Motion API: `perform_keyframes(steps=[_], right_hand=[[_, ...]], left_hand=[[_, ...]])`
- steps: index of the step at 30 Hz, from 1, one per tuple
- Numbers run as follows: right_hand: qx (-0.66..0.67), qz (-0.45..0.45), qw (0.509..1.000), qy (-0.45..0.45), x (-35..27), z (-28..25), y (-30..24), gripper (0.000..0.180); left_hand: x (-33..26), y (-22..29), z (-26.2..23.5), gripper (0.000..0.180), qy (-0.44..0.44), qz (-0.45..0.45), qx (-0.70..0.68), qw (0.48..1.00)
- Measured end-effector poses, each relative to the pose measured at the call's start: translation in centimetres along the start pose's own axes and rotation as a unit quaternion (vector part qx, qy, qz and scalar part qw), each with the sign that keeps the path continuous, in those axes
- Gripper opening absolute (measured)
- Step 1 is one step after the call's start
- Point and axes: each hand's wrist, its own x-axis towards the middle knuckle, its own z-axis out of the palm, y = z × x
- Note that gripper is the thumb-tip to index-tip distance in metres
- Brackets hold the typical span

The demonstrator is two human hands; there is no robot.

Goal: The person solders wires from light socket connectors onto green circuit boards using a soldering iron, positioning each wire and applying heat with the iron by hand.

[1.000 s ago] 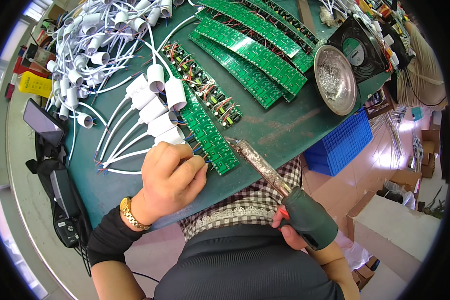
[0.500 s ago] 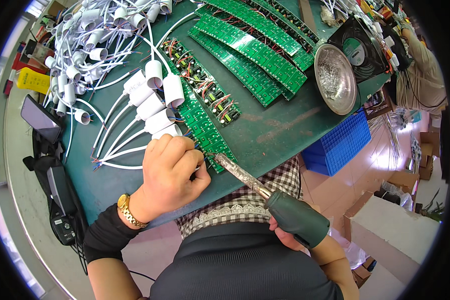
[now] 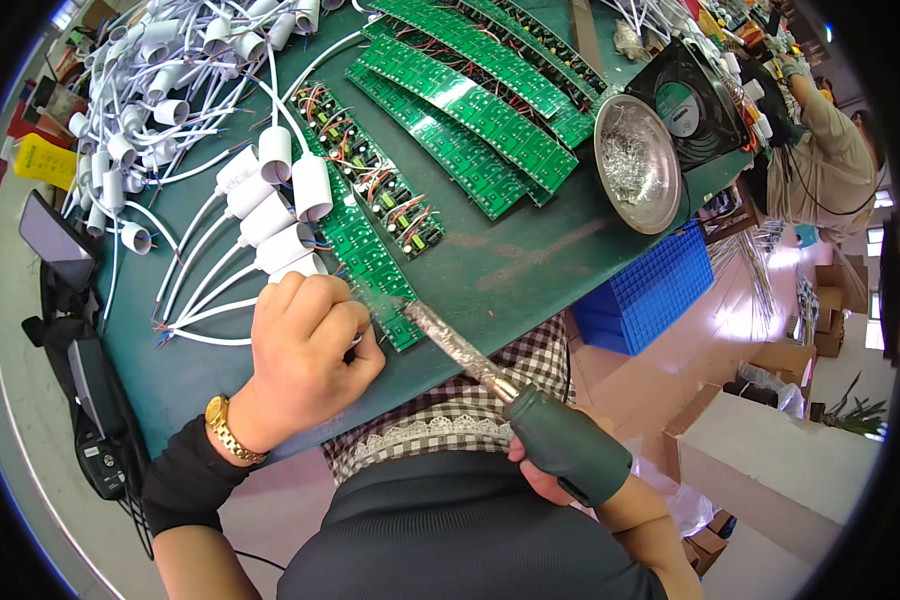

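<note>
My left hand (image 3: 310,335) is closed in a pinch at the near end of a long green circuit board (image 3: 365,262). What its fingertips hold is hidden. My right hand (image 3: 545,478) grips the dark green handle of a soldering iron (image 3: 460,350), whose tarnished metal tip is at the board's near end, close to my left fingers. Whether the tip touches the board I cannot tell. A faint pale haze hangs by the tip. White lamp sockets (image 3: 267,220) with white cables lie in a row along the board's left side, some thin wires reaching its edge.
A tangled heap of white corded sockets (image 3: 155,95) fills the far left. Stacked green circuit boards (image 3: 470,95) lie at the back, beside a metal bowl (image 3: 660,190) with silvery bits and a black fan (image 3: 688,105). A blue crate (image 3: 642,290) stands below the table's right edge.
The whole view has shifted, so things appear further left. Against the board, the soldering iron's tip has moved slightly right and away. My left hand keeps its pinch; haze now shows near the tip.
</note>
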Motion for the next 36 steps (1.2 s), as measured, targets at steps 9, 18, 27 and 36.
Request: perform_keyframes(steps=[9,18,27,36], right_hand=[[-0.025,-0.147,0.989,0.017,-0.5,0.1,-0.1,0.029],[0.107,-0.195,0.975,0.006,0.7,0.3,-0.6,0.045],[0.043,-0.269,0.962,0.018,2.6,0.6,-2.1,0.043],[0.102,-0.248,0.963,0.016,3.0,-0.7,-1.5,0.041]], left_hand=[[-0.2,-0.1,-0.2,0.029,0.006,-0.012,-0.007,1.0],[-0.3,-0.3,0.1,0.028,0.015,0.001,-0.013,1.0],[-0.1,-0.1,0.1,0.021,0.015,-0.001,-0.013,1.0],[-0.2,-0.4,0.3,0.029,-0.011,0.043,0.032,0.998]])
